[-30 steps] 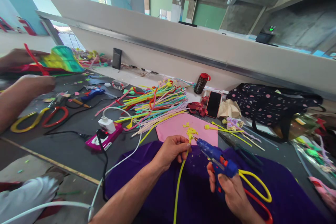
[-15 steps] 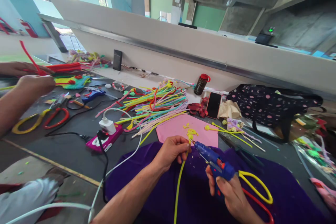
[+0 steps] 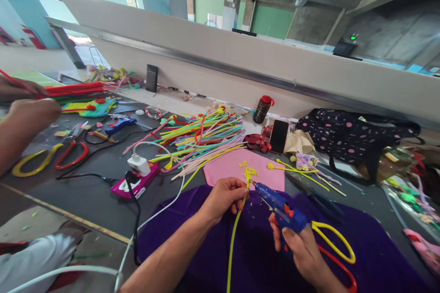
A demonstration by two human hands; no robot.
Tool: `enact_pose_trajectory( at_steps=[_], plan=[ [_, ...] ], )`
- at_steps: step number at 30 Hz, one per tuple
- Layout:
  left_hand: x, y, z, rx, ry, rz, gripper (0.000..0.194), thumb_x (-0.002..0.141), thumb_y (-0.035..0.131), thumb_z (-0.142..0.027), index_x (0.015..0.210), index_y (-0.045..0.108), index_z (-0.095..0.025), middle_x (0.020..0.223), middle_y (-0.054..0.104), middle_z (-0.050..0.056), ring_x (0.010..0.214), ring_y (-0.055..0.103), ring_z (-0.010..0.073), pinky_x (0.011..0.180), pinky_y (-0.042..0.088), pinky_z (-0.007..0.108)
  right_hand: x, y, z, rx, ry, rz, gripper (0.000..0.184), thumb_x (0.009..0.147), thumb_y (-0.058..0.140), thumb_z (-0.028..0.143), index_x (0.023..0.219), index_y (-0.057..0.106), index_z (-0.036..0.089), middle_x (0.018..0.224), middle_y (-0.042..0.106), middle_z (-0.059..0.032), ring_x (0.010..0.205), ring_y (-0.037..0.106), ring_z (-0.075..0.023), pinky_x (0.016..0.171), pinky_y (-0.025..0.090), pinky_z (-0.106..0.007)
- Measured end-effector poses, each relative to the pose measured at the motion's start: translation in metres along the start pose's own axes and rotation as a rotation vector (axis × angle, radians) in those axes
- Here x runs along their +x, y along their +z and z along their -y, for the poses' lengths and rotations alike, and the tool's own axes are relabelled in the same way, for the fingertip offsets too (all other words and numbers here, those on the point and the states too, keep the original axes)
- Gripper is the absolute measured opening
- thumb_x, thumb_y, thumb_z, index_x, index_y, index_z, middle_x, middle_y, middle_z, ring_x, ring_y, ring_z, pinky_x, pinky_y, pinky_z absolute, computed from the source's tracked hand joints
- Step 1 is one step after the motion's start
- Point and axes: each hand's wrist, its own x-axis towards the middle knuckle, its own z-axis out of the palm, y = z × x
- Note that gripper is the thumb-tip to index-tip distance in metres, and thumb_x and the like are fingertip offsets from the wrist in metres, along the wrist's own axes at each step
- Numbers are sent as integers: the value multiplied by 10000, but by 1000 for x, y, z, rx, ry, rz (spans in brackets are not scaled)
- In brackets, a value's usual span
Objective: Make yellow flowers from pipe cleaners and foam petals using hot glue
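Between the fingertips of my left hand (image 3: 227, 199) is a yellow pipe cleaner (image 3: 233, 242), pinched near its top, with its long end hanging down over a dark purple cloth (image 3: 192, 247). My right hand (image 3: 299, 247) is wrapped around a blue glue gun (image 3: 280, 208). Its nozzle points left, close to the top of the pipe cleaner; whether it touches is too small to tell. Small yellow pieces (image 3: 250, 171) lie on a pink sheet (image 3: 223, 169) just behind. Scissors (image 3: 335, 238) with yellow and red handles rest on the cloth beside my right hand.
Colourful pipe cleaners (image 3: 206, 132) lie in a heap behind a magenta power strip (image 3: 135, 181) with cords. A bottle (image 3: 263, 109), a phone (image 3: 279, 136) and a patterned bag (image 3: 347, 135) line the back. At left, another person's hands (image 3: 32, 110) hold something red near a second pair of scissors (image 3: 70, 155).
The other person's hands have moved left and slightly down with the red piece. My hands and the glue gun stay almost where they were; the view has shifted slightly.
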Motion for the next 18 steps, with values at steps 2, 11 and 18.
enact_pose_trajectory(
  at_steps=[2,11,18],
  plan=[
    [0,0,-1,-5,6,-5,204,640,671,-296,692,582,-119,600,624,18,387,492,51,321,324,134,0,0,1,-10,-7,13,353,882,387,405,842,634,156,668,598,-47,569,539,-154,566,430,-294],
    [-1,0,-3,1,0,-16,191,648,664,-288,685,579,-120,564,607,3,377,483,50,316,324,134,-2,-1,5,-47,-9,41,344,892,370,401,947,613,163,632,582,-29,578,540,-158,603,421,-311],
    [0,-1,0,13,-8,3,205,647,664,-296,695,579,-116,601,622,16,388,494,50,317,333,129,0,-2,2,-69,-33,22,378,879,366,433,873,614,148,625,588,-33,540,529,-144,563,432,-289]
  ],
)
